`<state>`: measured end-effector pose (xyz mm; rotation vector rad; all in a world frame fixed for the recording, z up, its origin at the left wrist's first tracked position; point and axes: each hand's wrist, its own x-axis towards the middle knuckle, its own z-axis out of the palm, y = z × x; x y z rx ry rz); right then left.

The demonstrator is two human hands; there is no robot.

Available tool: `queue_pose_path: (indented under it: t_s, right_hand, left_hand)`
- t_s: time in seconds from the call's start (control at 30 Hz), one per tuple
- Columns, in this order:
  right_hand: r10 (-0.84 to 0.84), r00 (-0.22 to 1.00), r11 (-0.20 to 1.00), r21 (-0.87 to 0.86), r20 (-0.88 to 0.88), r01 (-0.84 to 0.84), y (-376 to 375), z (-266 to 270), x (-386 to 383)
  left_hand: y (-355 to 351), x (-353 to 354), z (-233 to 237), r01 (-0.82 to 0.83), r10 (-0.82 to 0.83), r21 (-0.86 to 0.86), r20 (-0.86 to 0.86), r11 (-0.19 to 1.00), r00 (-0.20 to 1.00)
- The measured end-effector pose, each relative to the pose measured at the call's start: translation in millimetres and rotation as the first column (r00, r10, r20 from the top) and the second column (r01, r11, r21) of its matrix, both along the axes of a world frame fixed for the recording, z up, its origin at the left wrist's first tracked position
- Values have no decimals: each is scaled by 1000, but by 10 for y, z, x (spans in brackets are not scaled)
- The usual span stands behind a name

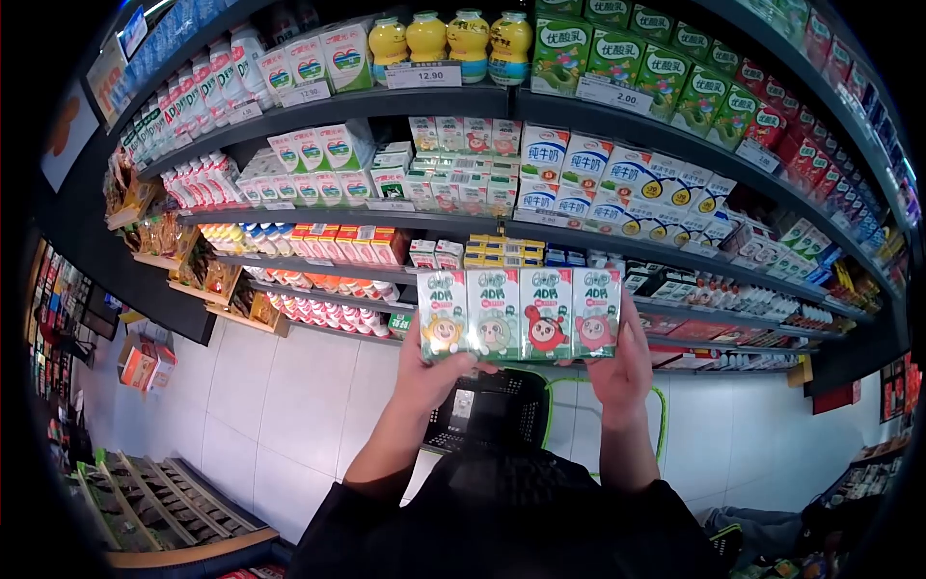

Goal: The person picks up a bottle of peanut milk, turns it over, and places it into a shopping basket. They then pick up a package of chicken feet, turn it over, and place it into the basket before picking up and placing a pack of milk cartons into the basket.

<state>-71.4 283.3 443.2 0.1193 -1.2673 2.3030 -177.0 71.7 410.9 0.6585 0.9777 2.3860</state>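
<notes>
Both my hands hold up a pack of small white and green drink cartons (519, 314), with cartoon faces on the front. My left hand (434, 372) grips its left end, thumb along the lower edge. At the right end, my right hand (625, 362) is wrapped round the side with fingers pointing up. Behind the pack are shelves of drinks. Similar small cartons (463, 183) stand on the middle shelf, beside white and blue milk cartons (579, 183).
A black basket (492, 410) with green edging is below the pack. Yellow bottles (467, 46) and green cartons (617, 72) fill the top shelf. An open cardboard box (147, 365) sits on the floor at left. Someone's legs (762, 531) show at lower right.
</notes>
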Motion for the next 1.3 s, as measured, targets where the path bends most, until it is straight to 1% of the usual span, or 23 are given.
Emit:
queue_pose_path:
  t_s: [0.07, 0.1, 0.13, 0.17, 0.2, 0.23, 0.33, 0.5, 0.53, 0.57, 0.67, 0.7, 0.73, 0.87, 0.9, 1.0, 1.1, 1.2, 1.3]
  right_hand:
    - [117, 992, 991, 72, -54, -113, 91, 110, 123]
    - [118, 991, 990, 83, -66, -112, 135, 109, 151]
    - [104, 994, 989, 106, -44, -99, 176, 71, 215]
    - [91, 995, 987, 136, -33, -86, 241, 42, 253]
    - [78, 996, 983, 171, -29, -72, 305, 44, 259]
    - [77, 997, 989, 129, -27, -72, 330, 91, 276]
    - [55, 998, 988, 144, 4, -55, 499, 42, 308]
    - [70, 997, 983, 170, -31, -64, 668, 18, 301]
    - [65, 997, 982, 181, -34, -58, 678, 22, 310]
    - [-25, 1000, 991, 134, -10, 26, 636, 35, 303]
    - [-55, 998, 987, 147, -12, 57, 608, 103, 365]
    - [-69, 997, 983, 173, 24, 64, 606, 113, 403]
    - [-71, 997, 976, 207, 3, 69, 627, 56, 440]
    - [-122, 992, 978, 164, -41, 127, 540, 11, 530]
    - [-133, 990, 979, 146, -47, 138, 517, -30, 562]
    - [-72, 993, 992, 92, -94, 81, 489, -191, 625]
    - [-102, 993, 988, 113, -56, 108, 406, -179, 710]
    - [-186, 982, 976, 111, -36, 189, 348, -172, 738]
    - [-133, 991, 988, 83, -17, 134, 345, -174, 750]
  left_hand:
    - [110, 34, 6, -4, 3, 39, 20, 999, 1000]
    - [167, 50, 24, -4, 4, 51, 8, 999, 1000]
    - [214, 95, 27, -4, 4, 61, 1, 998, 1000]
    - [280, 133, 20, -14, 10, 95, 37, 995, 999]
    - [349, 161, 28, -29, 27, 100, 22, 995, 999]
    - [408, 201, 35, -45, 45, 105, 8, 993, 999]
    - [554, 295, 86, -80, 83, 112, -15, 990, 996]
    - [711, 378, 68, -157, 161, 96, -44, 983, 986]
    - [719, 402, 52, -160, 166, 108, -40, 981, 985]
    - [731, 413, 46, -162, 167, 122, -38, 979, 985]
    - [756, 427, 46, -144, 150, 135, -35, 980, 988]
    - [752, 437, 47, -133, 137, 126, -24, 983, 990]
    - [736, 474, 45, -122, 124, 116, -12, 986, 992]
    - [724, 558, 91, -124, 133, 154, -48, 980, 990]
    - [687, 568, 91, -110, 118, 133, -59, 985, 991]
    - [567, 550, 127, -77, 85, 86, -93, 993, 992]
    - [535, 572, 151, -76, 83, 79, -96, 994, 992]
    - [509, 600, 126, -55, 59, 60, -74, 997, 996]
    - [456, 623, 128, -69, 70, 9, -115, 998, 991]
